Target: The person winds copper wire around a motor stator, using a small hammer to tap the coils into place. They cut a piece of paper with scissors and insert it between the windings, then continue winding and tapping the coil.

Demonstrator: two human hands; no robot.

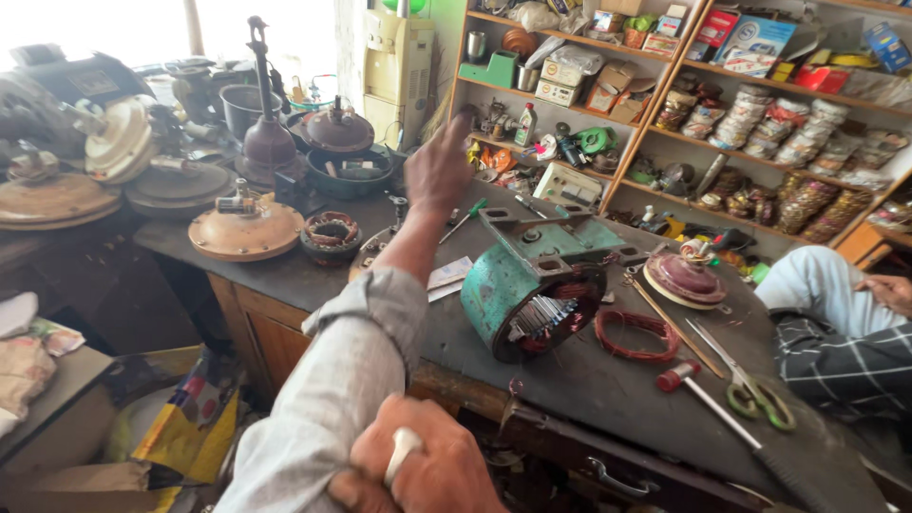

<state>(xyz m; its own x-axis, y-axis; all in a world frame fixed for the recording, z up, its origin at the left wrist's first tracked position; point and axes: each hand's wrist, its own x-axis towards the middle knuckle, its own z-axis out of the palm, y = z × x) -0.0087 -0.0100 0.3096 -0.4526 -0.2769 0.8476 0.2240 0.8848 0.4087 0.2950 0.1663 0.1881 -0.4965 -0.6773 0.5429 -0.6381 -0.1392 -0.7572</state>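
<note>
— What's nearest the front edge of the bench (pixel 589 380)?
— The motor housing (pixel 532 294), lying on its side. The wire coil (pixel 635 334) is just to its right, with the scissors (pixel 750 385) and hammer (pixel 722 413) farther right.
— And behind?
— A screwdriver (pixel 465 218) lies behind the housing; shelves (pixel 665 85) stand past the back edge. Fan parts (pixel 245 228) sit at the left end.

1. Dark workbench (pixel 608 399): red-headed hammer (pixel 720 412) near the front edge, green-handled scissors (pixel 752 388) just beside it.
2. Loose coil of copper wire (pixel 635 334) lying flat; maroon round cover (pixel 684 279) behind it.
3. Green-handled screwdriver (pixel 465 218) mid-bench.
4. Left end: tan fan cover (pixel 245 233), wound stator ring (pixel 331 231) touching it.
5. Wooden shelves (pixel 655 112) packed with boxes and wire spools.
6. Cream water dispenser (pixel 399 66) by the window.
7. Another person's pale sleeve (pixel 817 280) at the right edge.
</note>
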